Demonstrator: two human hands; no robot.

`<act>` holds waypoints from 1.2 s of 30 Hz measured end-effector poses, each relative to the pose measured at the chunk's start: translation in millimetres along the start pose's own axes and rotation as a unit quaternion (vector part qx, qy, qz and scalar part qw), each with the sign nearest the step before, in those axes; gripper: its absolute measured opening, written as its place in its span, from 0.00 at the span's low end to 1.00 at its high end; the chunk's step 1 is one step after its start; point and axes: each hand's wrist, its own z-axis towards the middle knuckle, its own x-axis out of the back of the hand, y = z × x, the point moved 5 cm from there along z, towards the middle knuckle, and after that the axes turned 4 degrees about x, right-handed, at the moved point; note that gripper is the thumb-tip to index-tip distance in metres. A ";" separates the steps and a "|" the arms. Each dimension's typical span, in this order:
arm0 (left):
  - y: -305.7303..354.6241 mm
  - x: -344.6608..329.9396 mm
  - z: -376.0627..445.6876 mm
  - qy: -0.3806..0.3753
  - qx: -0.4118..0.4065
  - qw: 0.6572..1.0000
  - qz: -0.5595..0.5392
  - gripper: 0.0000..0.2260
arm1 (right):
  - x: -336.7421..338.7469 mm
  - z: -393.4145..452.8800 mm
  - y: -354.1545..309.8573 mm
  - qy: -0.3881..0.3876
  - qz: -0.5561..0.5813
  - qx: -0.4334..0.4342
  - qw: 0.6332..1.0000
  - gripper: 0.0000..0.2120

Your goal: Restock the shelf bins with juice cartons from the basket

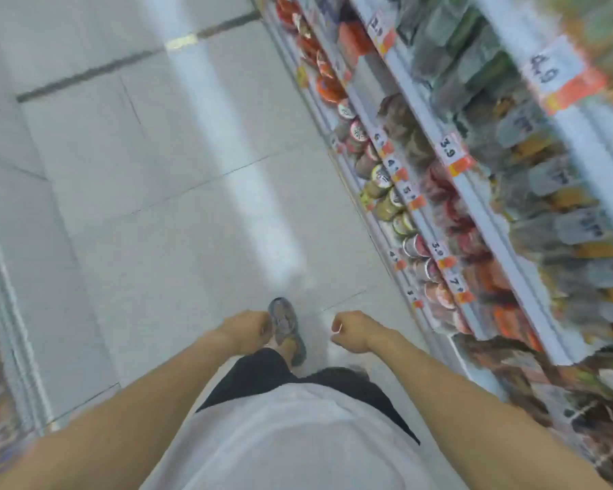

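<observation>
- Your left hand (246, 330) sits low in the frame just left of centre, its grip curled loosely inward with nothing in it.
- Your right hand (351, 330) is level with it, just right of centre, fingers curled into a loose fist that also holds nothing.
- The two hands are apart, with your shoe (285, 327) showing on the floor between them.
- Both bare forearms run down to the lower corners of the frame, either side of your pale shirt (291, 436) and dark shorts (259, 369).
- The light tiled floor (138, 206) fills the left and centre of the frame, crossed by a dark seam in the upper left.
- The shelf (475, 192) runs down the right side, from top centre to lower right, stocked with jars, cups and packets behind price tags (452, 153); blur hides what the goods are.
- No juice cartons or basket can be made out in this view.
</observation>
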 end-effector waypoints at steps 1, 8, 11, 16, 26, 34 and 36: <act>-12.2 10.3 4.8 0.011 0.001 1.000 -0.011 0.09 | 15.5 11.4 -10.5 0.010 0.000 0.009 1.000 0.13; -82.9 117.0 39.0 0.039 0.056 0.990 -0.123 0.12 | 156.9 60.6 -87.0 0.060 -0.022 0.036 0.997 0.13; -101.9 169.7 64.5 0.046 0.073 0.982 -0.166 0.12 | 215.4 93.2 -115.0 0.064 -0.032 0.063 0.995 0.12; -136.3 263.1 113.2 0.056 0.121 0.963 -0.233 0.10 | 322.1 164.1 -154.5 0.043 -0.025 0.084 0.995 0.12; -192.6 482.5 157.6 0.101 0.189 0.927 -0.309 0.11 | 556.0 278.4 -264.6 0.014 -0.097 0.100 0.990 0.13; -286.7 666.2 240.4 0.117 0.147 0.927 -0.324 0.08 | 701.2 381.9 -390.3 0.017 -0.075 0.087 0.993 0.14; -314.5 718.6 258.1 0.133 0.136 0.924 -0.331 0.07 | 746.0 402.2 -425.5 0.035 -0.057 0.083 0.994 0.13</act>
